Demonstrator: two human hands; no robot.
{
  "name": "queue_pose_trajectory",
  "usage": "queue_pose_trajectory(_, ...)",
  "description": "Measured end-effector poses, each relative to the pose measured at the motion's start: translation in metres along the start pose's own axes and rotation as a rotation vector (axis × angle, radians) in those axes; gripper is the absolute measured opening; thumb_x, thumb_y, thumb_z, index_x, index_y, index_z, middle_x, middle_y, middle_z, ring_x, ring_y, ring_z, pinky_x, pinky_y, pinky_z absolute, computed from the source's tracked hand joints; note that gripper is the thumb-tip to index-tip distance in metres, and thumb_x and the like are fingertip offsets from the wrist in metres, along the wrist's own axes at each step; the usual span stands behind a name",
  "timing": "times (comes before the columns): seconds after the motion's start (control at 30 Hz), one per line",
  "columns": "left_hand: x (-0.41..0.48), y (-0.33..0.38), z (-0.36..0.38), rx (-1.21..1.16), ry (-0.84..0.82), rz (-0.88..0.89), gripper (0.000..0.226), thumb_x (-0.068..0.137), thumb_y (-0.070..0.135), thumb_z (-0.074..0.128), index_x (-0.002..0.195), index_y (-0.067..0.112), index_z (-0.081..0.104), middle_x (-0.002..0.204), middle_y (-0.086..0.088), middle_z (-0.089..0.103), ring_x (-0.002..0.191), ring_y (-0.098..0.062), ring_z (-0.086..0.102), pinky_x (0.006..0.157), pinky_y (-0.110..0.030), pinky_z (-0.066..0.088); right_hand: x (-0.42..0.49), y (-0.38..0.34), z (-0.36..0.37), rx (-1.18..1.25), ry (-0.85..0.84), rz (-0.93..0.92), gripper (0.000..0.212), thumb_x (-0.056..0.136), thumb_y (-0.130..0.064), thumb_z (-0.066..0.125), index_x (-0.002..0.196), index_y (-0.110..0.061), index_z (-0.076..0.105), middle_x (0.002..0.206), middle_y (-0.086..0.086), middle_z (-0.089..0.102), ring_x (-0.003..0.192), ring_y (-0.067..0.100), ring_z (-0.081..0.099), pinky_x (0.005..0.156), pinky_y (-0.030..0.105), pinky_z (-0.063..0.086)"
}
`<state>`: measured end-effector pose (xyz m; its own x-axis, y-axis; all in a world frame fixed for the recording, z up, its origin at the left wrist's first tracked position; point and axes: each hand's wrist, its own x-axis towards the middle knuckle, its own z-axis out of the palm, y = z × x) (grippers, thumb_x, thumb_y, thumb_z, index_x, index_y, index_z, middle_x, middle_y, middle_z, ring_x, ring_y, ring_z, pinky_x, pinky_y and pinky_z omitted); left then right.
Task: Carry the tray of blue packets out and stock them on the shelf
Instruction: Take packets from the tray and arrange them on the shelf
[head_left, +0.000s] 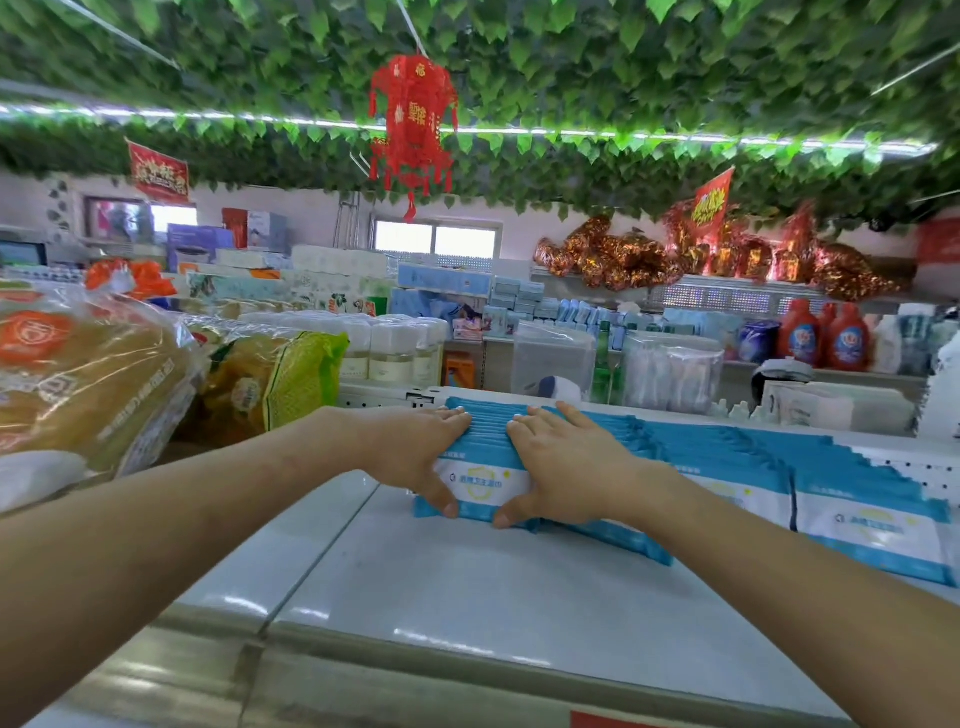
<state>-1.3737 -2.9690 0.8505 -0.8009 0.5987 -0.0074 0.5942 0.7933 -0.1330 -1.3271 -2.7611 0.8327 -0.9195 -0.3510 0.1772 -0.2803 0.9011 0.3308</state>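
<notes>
Step in hand, as judged: squaring a row of blue packets on the shelf (467, 587).

Both hands lie on one row of packets (485, 441) standing on edge at the 12 o'clock position of the shelf. The left hand (415, 452) presses its flat fingers on the top edges, thumb against the front face at the 7 o'clock corner. The right hand (566, 467) mirrors it, thumb at the 5 o'clock corner. Neither hand closes around a packet; both are spread and pressing.

To do the step well, the person should:
1. Keep the palms level so the top edges stay flush.
2. Draw both thumbs back evenly; uneven pull would likely skew the front packet.
3. Butt the row against the next rows (727, 457), which extend toward 3 o'clock and touch it.

Containers and contents:
- No tray is in view; its place cannot be told.
- The shelf holds the packet rows along its rear half; the front half is bare.
- At 9 o'clock, clear bags (88, 374) hold yellowish goods; contents are not identifiable.
- Behind, at 12 o'clock, a pack of white bottles (395, 343) stands.
</notes>
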Motion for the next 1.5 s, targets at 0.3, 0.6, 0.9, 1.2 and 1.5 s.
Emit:
queue_pose_trajectory(0.3,-0.005,-0.004,0.002,-0.003,0.042,-0.019,0.123,0.072,0.071,0.078,0.162,0.014,0.015,0.167,-0.003,0.025,0.148,-0.021,0.031,0.124,-0.037,0.028,-0.001,0.004,-0.002,0.011,0.019,-0.021,0.108,0.07,-0.089,0.06,0.146,-0.014,0.039,0.157,0.005,0.041,0.15,0.026,0.026,0.128,0.049,0.007)
queue_pose_trajectory(0.6,-0.01,-0.016,0.012,-0.162,-0.014,-0.152,0.141,0.062,0.078,0.081,0.163,0.024,-0.002,0.163,0.0,0.034,0.137,-0.02,0.045,0.115,-0.031,0.038,-0.007,0.009,-0.002,0.006,0.023,-0.065,0.108,0.074,-0.085,0.062,0.151,-0.014,0.034,0.161,0.006,0.034,0.153,0.026,0.022,0.128,0.05,0.005)
queue_pose_trajectory(0.9,-0.005,-0.004,0.015,-0.151,0.04,-0.16,0.131,0.071,0.067,0.082,0.164,0.015,0.005,0.169,-0.003,0.018,0.145,-0.023,0.037,0.121,-0.033,0.029,0.001,0.005,-0.004,0.023,-0.022,-0.048,0.101,0.078,-0.078,0.065,0.15,-0.015,0.035,0.16,0.006,0.037,0.151,0.026,0.025,0.128,0.05,0.007)
queue_pose_trajectory(1.2,-0.032,-0.003,0.012,-0.171,0.069,-0.172,0.134,0.074,0.062,0.083,0.164,0.017,-0.006,0.173,-0.002,-0.003,0.153,-0.023,0.027,0.122,-0.03,0.023,-0.023,0.0,-0.014,0.114,0.117,-0.112,0.099,0.086,-0.065,0.068,0.16,-0.015,0.024,0.166,0.004,0.029,0.153,0.022,0.022,0.128,0.041,0.016)
queue_pose_trajectory(1.5,-0.06,-0.001,0.011,-0.301,0.112,-0.155,0.126,0.081,0.062,0.076,0.164,0.02,-0.01,0.173,0.003,-0.005,0.155,-0.02,0.022,0.12,-0.025,0.021,-0.024,-0.018,-0.016,0.172,0.241,-0.274,0.058,0.096,-0.031,0.07,0.148,-0.026,0.047,0.144,-0.003,0.047,0.13,0.018,0.042,0.112,0.037,0.039)
